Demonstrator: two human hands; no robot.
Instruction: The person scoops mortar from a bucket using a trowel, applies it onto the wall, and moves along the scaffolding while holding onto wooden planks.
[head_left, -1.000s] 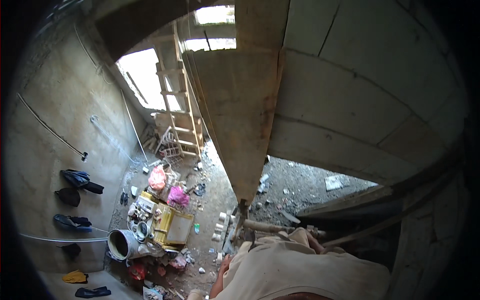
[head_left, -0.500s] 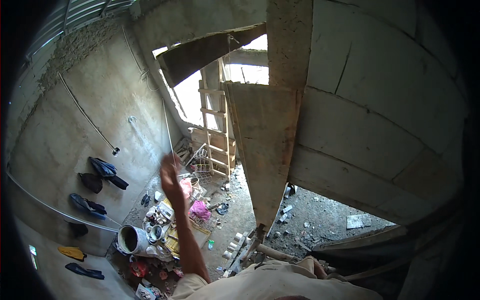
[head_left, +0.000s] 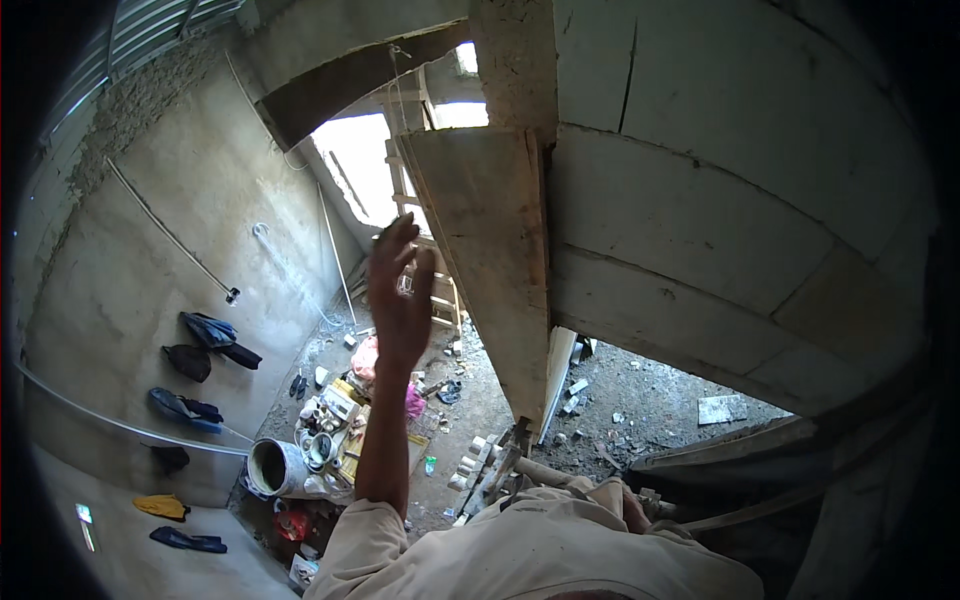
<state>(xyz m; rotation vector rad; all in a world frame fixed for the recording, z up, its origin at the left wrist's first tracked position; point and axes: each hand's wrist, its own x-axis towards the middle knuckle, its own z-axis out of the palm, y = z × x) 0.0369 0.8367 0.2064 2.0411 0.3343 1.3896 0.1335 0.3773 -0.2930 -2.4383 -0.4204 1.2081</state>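
Note:
My left hand point(head_left: 403, 295) is raised at the end of a bare, upright forearm, its fingers and thumb apart. It holds nothing that I can see. Closest to it in the picture is the long wooden board point(head_left: 485, 250), just right of the fingers; I cannot tell whether they touch. A string point(head_left: 402, 95) hangs by the board's upper left edge. Of my right arm point(head_left: 636, 510), only a bit of skin shows beyond the light sleeve at the lower right, and the hand itself cannot be made out.
A block wall point(head_left: 690, 220) fills the right. Far below, a wooden ladder point(head_left: 398, 170) leans by a bright opening. Left lie a bucket point(head_left: 268, 467), a cluttered heap point(head_left: 335, 415) and a red bag point(head_left: 292, 524). Clothes point(head_left: 185, 405) hang on the left wall; rubble point(head_left: 630, 390) covers ground below.
My left hand has moved right and up toward the board, its fingers now spread in plain sight. The whole view has shifted slightly, with the board further left.

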